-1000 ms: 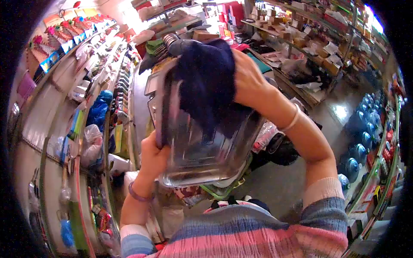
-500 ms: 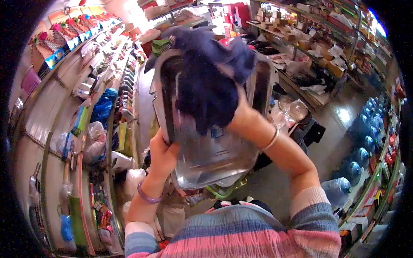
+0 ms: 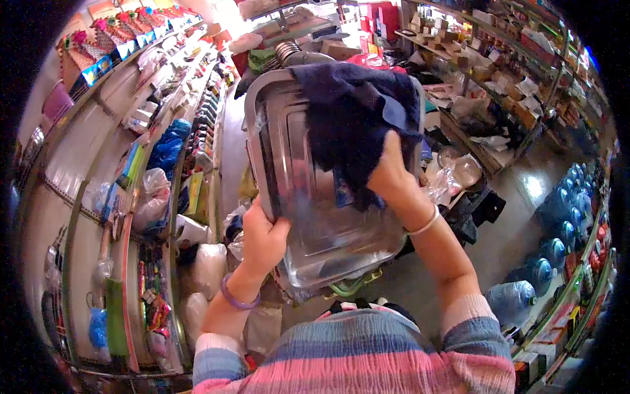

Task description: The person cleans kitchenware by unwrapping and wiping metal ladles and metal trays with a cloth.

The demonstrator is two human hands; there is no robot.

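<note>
Stocked shelves line both sides, and the grey floor carries a bright reflection.

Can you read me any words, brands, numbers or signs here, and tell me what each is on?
No text is readable.
Blue label on the metal tray: too blurred.
Blue panels at upper left: too small.
Cardboard boxes at upper right: too small to read any markings.
</note>
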